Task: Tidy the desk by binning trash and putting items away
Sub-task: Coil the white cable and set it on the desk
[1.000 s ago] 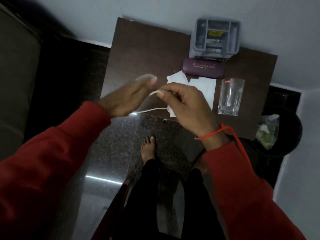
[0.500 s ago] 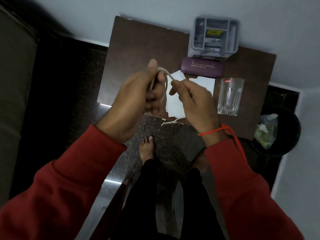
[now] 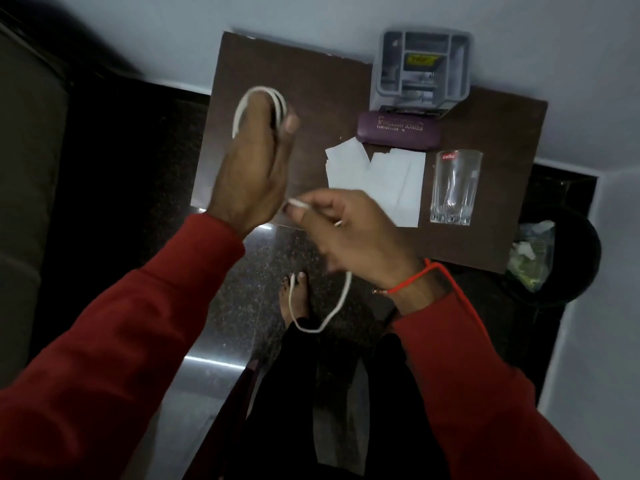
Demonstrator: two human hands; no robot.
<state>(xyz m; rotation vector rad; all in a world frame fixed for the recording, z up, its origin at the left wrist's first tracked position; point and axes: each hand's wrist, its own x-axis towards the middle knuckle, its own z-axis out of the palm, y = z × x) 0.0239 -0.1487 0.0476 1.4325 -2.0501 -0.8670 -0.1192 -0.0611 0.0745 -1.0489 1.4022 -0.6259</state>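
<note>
Cable (image 3: 320, 318) runs between both hands in our one head view. We see the left hand (image 3: 249, 171) raised with white loops wound around its closed fingers, and the right hand (image 3: 349, 230) just beside and below it, pinching the cable between thumb and forefinger; the slack hangs in a loop under the right hand. Beyond the right hand lie white papers (image 3: 377, 178), a purple case (image 3: 398, 129), a glass (image 3: 453, 187) and a grey organizer (image 3: 424, 69) on the desk (image 3: 311, 81).
</note>
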